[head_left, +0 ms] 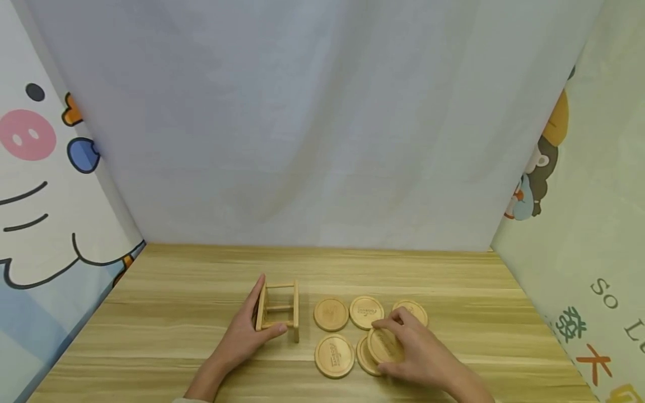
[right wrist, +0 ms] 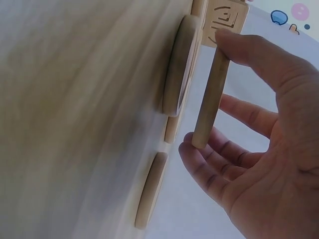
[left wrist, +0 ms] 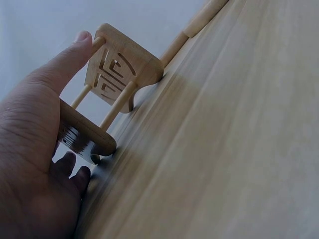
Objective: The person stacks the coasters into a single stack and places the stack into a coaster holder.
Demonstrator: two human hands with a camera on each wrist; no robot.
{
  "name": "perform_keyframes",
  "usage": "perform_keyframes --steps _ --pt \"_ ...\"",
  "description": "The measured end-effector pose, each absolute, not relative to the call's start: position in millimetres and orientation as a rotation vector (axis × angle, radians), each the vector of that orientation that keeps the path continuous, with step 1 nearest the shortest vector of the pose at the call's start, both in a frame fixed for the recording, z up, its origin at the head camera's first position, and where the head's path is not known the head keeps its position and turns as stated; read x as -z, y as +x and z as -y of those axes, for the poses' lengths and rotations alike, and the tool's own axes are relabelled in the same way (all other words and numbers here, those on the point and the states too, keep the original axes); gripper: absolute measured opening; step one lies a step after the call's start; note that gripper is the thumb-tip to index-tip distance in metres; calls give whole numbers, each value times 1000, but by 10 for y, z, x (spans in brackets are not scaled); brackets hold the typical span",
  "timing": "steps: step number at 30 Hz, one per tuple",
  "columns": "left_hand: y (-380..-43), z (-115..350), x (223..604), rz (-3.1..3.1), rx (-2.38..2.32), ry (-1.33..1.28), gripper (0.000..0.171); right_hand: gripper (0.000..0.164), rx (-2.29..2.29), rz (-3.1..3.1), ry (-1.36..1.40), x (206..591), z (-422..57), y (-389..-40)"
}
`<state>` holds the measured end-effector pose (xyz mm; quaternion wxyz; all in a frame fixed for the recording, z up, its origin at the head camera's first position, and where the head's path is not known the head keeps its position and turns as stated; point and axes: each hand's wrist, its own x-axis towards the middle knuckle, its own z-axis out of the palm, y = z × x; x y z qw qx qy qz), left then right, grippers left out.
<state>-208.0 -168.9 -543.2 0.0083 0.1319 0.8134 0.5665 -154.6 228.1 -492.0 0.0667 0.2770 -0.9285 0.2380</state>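
My left hand [head_left: 241, 338] holds a small wooden coaster rack [head_left: 295, 313] upright on the table, thumb along its near side and fingers behind the left panel. In the left wrist view the rack's end panel [left wrist: 124, 57] shows cut-out slots, and thin rods join the two panels. My right hand [head_left: 423, 355] pinches a round wooden coaster [head_left: 386, 346] at its edges, thumb at one side and fingertips at the other. This coaster is lifted and tilted over another coaster [head_left: 364, 358] on the table. Seen edge-on in the right wrist view, the held coaster [right wrist: 212, 99] hangs apart from the tabletop.
More round coasters lie flat between the hands: one front left [head_left: 335, 356], one back left [head_left: 331, 314], one back middle [head_left: 367, 312], and one back right [head_left: 412, 312], partly behind my right hand. A pale cloth [head_left: 322, 140] hangs behind the wooden table [head_left: 201, 291]; printed cloths flank both sides.
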Motion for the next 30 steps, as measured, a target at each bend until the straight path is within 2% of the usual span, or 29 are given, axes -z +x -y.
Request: perform_keyframes --steps 30 --pt "-2062 1681 5408 -2533 -1771 414 117 70 -697 2877 891 4968 -2139 -1581"
